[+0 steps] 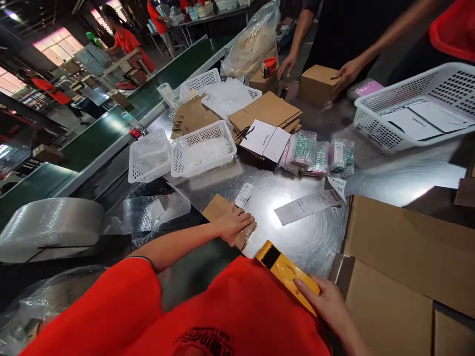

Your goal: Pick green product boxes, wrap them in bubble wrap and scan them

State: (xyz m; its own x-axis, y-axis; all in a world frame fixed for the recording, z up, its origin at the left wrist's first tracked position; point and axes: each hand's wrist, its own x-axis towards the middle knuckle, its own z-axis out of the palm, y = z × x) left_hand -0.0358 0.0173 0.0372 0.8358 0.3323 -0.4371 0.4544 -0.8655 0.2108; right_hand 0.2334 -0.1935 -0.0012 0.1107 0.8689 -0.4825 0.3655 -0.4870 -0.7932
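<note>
My left hand [233, 225] grips a small cardboard box [216, 206] near the table's front edge, its fingers lying over the top. Part of the box is hidden under the palm. In my right hand [326, 296] is a yellow tape dispenser [287, 274], held just right of the box with its black-windowed end toward it. Something clear and shiny, perhaps tape, shows between the two. A printed label [245, 195] lies beyond the box. Farther right, a long printed paper slip [309, 205] rests on the shiny metal table [260, 173].
White plastic baskets [203, 170], flat cardboard [267, 111], white paper bags [265, 140] and bubble-wrapped packs [306, 151] crowd the far side. Large cartons [401, 247] flank my right; a bubble-wrap roll [52, 227] my left. Across the table, a co-worker's hands [345, 76] handle another box [318, 84].
</note>
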